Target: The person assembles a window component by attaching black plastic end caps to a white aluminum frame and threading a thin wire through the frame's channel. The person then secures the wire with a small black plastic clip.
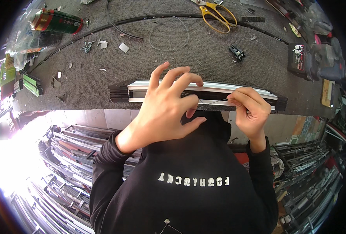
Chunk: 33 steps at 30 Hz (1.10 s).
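Note:
Along the near edge of the bench lies a long, narrow silver metal frame (220, 86) with a dark slot between its rails. Black ribbed end pieces show at its left end (119, 94) and right end (281, 104). My left hand (163, 103) is over the left half of the frame, fingers spread and bent, thumb stretched out; nothing shows in its grip. Near the right half, my right hand (253, 109) pinches a thin dark cord (214, 102) between thumb and fingertips. The cord crosses the frame toward my left hand; whether that hand touches it I cannot tell.
Yellow-handled scissors (216, 17), a thin wire loop (169, 33) and a small black part (237, 52) lie farther back on the carpeted bench (134, 58). A spray can (58, 21) lies far left; a black case (299, 60) is at right. Metal profiles (75, 156) fill racks below.

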Motion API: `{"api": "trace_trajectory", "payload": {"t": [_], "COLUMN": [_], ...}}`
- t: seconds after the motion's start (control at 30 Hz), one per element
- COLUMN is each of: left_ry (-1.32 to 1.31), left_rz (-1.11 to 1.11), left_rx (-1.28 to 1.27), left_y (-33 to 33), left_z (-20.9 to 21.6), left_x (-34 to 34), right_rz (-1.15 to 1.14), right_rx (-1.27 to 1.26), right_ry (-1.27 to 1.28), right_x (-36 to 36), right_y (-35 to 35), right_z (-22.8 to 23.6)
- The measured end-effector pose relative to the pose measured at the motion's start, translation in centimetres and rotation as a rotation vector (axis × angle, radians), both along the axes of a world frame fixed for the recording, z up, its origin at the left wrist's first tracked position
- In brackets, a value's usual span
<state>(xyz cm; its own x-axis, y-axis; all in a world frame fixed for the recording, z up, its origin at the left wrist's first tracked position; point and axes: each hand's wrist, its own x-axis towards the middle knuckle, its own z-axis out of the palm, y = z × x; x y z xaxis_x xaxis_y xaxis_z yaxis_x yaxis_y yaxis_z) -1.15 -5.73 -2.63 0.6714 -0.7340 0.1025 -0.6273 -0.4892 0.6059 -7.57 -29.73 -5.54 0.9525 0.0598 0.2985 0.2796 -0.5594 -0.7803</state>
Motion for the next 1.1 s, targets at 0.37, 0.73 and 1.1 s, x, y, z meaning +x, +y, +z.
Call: {"api": "trace_trajectory", "payload": {"t": [0.37, 0.73, 1.1], "left_ry": [-0.292, -0.134, -0.048], "left_rz": [0.225, 0.408, 0.544], "left_rx": [-0.167, -0.078, -0.158], "left_y": [-1.9, -0.8, 0.6], "left_z": [-3.0, -0.7, -1.1], "left_x": [-2.9, -2.5, -3.4], "right_rz": [-0.008, -0.011, -0.027], "right_rx": [0.027, 0.036, 0.062], "right_ry": [0.005, 0.011, 0.029], "right_x": [0.0, -0.1, 0.0], "right_y": [-0.1, -0.1, -0.1], "right_z": [-0.2, 0.1, 0.1]}}
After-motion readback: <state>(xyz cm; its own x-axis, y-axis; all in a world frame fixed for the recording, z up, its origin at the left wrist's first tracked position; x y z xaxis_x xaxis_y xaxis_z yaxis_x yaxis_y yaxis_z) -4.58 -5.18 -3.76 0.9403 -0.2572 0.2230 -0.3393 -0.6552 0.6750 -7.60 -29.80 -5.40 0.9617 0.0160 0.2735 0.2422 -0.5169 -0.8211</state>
